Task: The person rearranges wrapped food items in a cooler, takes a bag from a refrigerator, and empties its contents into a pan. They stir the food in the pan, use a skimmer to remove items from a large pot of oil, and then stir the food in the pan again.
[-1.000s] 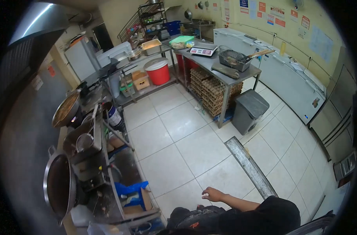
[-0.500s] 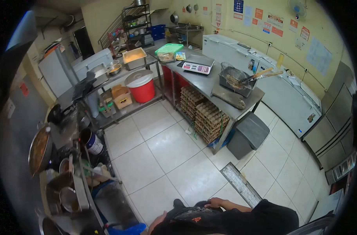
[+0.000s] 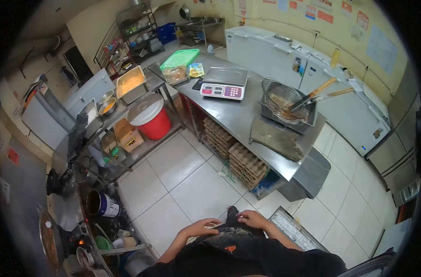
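Note:
Both my hands are low in the picture, in front of my dark clothing at waist height. My left hand points inward with its fingers loosely stretched, and nothing shows in it. Opposite it, my right hand is bent inward with its fingers somewhat apart, also holding nothing that I can see. A gap lies between the hands, with a dark shoe just beyond. Ahead is a steel table bearing a digital scale, a wire strainer basket with long-handled tools, and a worn board.
Egg trays are stacked under the table, beside a grey bin. At left, a flame shows by a large pan. A red bucket stands on the lower shelf. A metal floor grate lies right of me.
The steel table appears nearer and the view has tilted down. My left hand has risen from the lower edge to my waist. My right hand stays at the waist, its fingers now turned inward.

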The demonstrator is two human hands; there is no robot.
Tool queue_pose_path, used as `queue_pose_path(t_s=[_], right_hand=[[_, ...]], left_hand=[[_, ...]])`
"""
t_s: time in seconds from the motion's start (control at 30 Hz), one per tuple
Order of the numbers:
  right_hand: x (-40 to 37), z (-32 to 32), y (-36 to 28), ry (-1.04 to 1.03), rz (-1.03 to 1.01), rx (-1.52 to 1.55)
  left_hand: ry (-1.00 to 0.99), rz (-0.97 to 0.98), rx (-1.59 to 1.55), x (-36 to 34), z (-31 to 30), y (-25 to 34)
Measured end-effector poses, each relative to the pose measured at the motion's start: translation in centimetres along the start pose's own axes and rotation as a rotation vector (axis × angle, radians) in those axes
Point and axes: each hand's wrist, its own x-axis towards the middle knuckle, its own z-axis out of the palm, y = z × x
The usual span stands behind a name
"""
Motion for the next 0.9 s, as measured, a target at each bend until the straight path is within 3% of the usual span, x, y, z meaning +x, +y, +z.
queue_pose_path(t_s=[0.07,0.1,0.13,0.23,0.33,0.37,0.47,0.6,0.73,0.77,0.83,0.9], right_hand=[[4.8,-5.5,-8.6,-0.304,-0.047,0.134],[7.0,-7.6,-12.0,-0.468,-0.044,0.14],[9.2,-8.6,-14.0,-0.634,-0.038,0.143],[15.6,-6.9,-14.8,-0.632,-0.074,-0.464],[21.9,-6.5,-13.6,-0.631,0.078,-0.677],[24.3,-4.8,-10.1,-0.385,0.158,-0.511],[30.8,-5.4,-6.9,-0.204,0.2,-0.374],[36.9,-9.0,-8.3,-0.251,0.268,-0.342],[42.7,-15.7,-17.0,-0.49,0.297,-0.242],[43.6,-16.2,-16.6,-0.438,0.19,-0.015],[44.4,-18.3,-18.4,-0.453,0.152,0.257],[44.7,-20.0,-17.7,-0.406,0.177,0.517]], left_hand=[[-0.207,0.065,0.225,4.3,-3.5,4.3],[-0.16,0.133,0.378,6.6,-5.3,5.4],[-0.14,0.128,0.338,8.9,-7.0,6.2],[-0.038,0.188,0.322,14.9,-11.7,9.4],[0.032,0.373,0.364,20.2,-16.3,15.0],[0.033,0.43,0.353,21.8,-17.7,16.4],[-0.059,0.497,0.375,26.0,-22.1,19.4],[-0.202,0.554,0.321,30.8,-28.3,18.8],[-0.492,0.357,0.297,35.5,-37.6,17.8],[-0.522,0.316,0.173,37.5,-40.2,16.2],[-0.361,0.284,-0.029,41.4,-46.3,15.0],[0.012,0.313,0.067,47.3,-52.7,13.7]])
